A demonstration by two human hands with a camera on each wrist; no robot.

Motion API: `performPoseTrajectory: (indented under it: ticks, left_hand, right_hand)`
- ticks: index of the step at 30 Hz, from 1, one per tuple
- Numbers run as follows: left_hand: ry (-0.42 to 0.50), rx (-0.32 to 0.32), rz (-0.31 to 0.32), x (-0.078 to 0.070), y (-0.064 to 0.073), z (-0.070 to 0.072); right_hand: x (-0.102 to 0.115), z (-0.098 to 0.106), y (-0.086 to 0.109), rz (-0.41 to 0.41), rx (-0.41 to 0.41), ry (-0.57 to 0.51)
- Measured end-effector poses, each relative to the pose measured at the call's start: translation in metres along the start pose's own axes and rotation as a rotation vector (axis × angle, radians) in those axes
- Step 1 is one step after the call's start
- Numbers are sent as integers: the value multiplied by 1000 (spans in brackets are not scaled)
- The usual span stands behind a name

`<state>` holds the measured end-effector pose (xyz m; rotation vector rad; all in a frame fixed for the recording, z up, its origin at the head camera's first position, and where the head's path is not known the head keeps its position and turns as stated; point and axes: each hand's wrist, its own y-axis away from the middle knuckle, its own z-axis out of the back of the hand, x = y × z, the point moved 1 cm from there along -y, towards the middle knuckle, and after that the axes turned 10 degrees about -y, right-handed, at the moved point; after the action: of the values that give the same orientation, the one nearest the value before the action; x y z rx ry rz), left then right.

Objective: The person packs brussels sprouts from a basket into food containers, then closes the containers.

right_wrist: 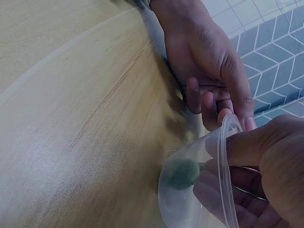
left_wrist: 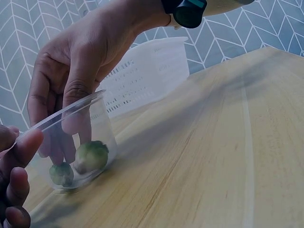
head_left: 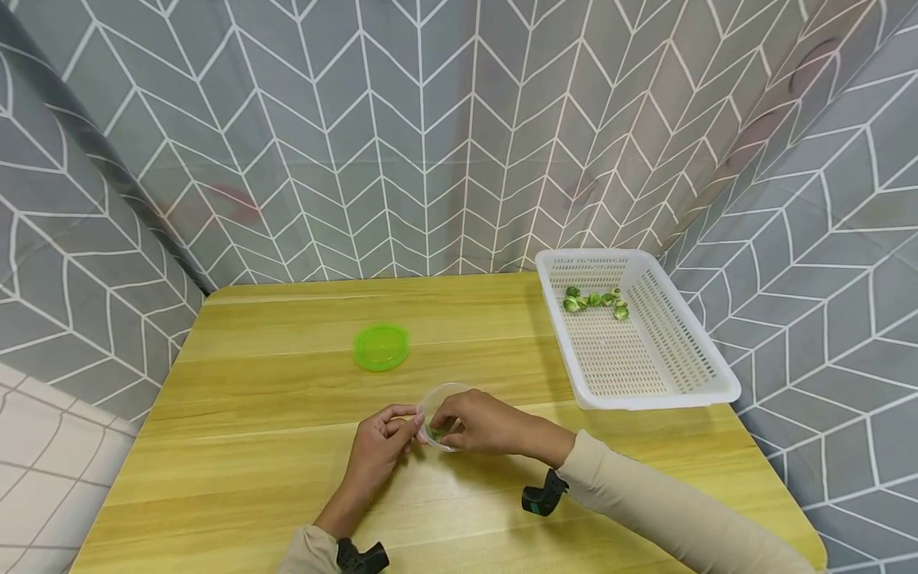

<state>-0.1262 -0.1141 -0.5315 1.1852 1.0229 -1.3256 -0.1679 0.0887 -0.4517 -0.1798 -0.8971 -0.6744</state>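
A clear plastic cup [head_left: 446, 392] stands on the wooden table, with its rim between the thumb and fingers of my left hand [head_left: 378, 444]. My right hand [head_left: 482, 422] reaches into the cup from above, fingers bent downward. Through the cup wall in the left wrist view, a larger Brussels sprout [left_wrist: 92, 156] and a smaller Brussels sprout [left_wrist: 61, 174] show low in the cup at the right fingertips. One green sprout [right_wrist: 182, 174] appears blurred against the right fingers in the right wrist view. The fingers pinch at a sprout, though the cup wall partly blurs the contact.
A white perforated basket [head_left: 663, 399] at the right holds several Brussels sprouts [head_left: 594, 300] near its far side. Beyond the cup lies a round green lid [head_left: 382, 347] on the table [head_left: 237, 446]. Grey patterned curtains [head_left: 423, 143] hang behind and beside the table.
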Motion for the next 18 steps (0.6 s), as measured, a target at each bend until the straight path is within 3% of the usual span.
performPoseTrajectory:
  ticks: [9,18]
  left_hand:
    - [13,-3,20,0,0,0]
    - [17,-3,14,0,0,0]
  right_hand:
    - [0,4,3,15,-22,-34]
    - [-4,21,10,7,-134,-116]
